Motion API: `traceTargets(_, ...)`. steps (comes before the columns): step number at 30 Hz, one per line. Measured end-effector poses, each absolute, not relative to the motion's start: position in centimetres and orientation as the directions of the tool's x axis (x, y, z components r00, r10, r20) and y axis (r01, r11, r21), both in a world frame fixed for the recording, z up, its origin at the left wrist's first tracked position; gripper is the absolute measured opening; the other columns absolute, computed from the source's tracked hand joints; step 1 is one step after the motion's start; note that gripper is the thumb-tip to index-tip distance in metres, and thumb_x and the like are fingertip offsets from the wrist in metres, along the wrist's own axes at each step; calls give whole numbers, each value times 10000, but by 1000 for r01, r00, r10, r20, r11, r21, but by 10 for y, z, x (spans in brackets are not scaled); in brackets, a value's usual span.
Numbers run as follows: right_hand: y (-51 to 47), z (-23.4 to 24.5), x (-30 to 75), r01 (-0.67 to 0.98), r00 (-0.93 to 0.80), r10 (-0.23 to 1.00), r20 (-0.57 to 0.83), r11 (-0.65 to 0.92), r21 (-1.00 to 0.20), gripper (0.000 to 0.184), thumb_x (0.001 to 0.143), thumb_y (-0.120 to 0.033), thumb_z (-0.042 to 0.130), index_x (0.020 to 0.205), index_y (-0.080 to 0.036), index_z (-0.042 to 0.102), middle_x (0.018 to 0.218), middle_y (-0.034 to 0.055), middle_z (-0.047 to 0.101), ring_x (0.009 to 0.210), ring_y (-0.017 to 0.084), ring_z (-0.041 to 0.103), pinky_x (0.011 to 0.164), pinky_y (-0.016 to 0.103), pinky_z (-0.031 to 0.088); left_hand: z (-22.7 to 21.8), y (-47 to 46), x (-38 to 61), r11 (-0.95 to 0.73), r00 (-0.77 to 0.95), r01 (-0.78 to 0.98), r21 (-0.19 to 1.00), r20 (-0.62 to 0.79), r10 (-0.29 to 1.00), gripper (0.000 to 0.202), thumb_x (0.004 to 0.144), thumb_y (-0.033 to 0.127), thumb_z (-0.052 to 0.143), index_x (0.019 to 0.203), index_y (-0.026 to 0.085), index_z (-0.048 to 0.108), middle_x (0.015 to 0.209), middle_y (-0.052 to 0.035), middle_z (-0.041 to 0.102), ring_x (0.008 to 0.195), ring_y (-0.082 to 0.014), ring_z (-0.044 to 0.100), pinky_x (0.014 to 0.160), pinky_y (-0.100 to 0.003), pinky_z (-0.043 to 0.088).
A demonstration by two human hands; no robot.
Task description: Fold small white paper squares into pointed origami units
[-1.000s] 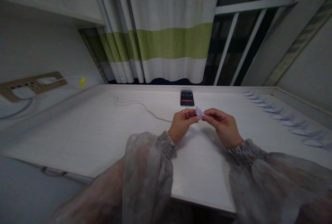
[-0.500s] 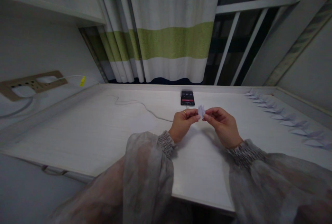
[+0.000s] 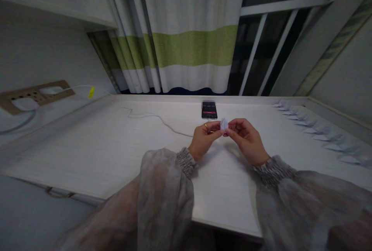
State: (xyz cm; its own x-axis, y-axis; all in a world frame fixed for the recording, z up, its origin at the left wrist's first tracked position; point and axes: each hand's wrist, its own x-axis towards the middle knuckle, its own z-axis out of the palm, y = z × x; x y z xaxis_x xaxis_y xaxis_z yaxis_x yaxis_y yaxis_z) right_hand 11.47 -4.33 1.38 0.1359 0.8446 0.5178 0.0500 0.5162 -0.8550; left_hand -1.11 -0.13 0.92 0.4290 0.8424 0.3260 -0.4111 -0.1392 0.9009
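Observation:
A small piece of folded white paper [image 3: 223, 123] is held up over the desk between my two hands. My left hand [image 3: 204, 138], with a gold ring on one finger, pinches its left side between thumb and fingers. On the right side, the thumb and fingertips of my right hand [image 3: 247, 141] close on the same paper. Fine creases run along it, but the fingertips cover its lower edges. Just behind the hands lies a phone [image 3: 209, 110] with a lit screen.
Several folded white paper pieces [image 3: 318, 131] stand in a row along the right side of the white desk [image 3: 101, 150]. A thin white cable [image 3: 162, 121] runs across the desk behind my left hand. Power sockets [image 3: 37, 96] sit on the left wall, and a curtain [image 3: 192, 45] hangs behind.
My right hand has shifted slightly left, closer to my left hand. The folded paper has turned a little between the fingertips and shows a broader face.

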Motion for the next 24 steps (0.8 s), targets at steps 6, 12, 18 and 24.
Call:
traceTargets(6,-43,15,118,57,153,860,487,485,-873,252,623,-280,702,768,-196,513,652,-34,567,573,97,579,574,252,509,9,-2,-11,-175,368,-405,897,336,867,234,572,189,695,805,168,686,809,-19,668,751,-133,580,774,-299,438)
traceTargets(12,-43,15,118,-18,168,875,455,464,-886,316,597,-268,718,801,-206,484,615,-56,581,537,92,591,541,234,511,11,-2,-11,-104,415,-436,894,303,858,222,569,177,692,790,159,689,759,-16,679,714,-128,586,775,-307,436)
traceTargets(18,-44,14,117,3,156,884,440,445,-895,259,606,-265,707,800,-196,551,667,-29,619,594,102,611,605,249,525,12,-3,-10,-113,388,-466,877,317,865,190,553,166,701,741,150,684,730,-19,679,688,-122,590,753,-301,449)
traceTargets(24,-45,14,117,113,181,889,420,405,-907,190,617,-280,695,779,-195,643,703,-4,638,620,121,616,646,281,529,11,-2,-10,-117,345,-448,886,292,892,170,529,158,713,693,139,672,688,-10,672,646,-108,585,715,-283,456)
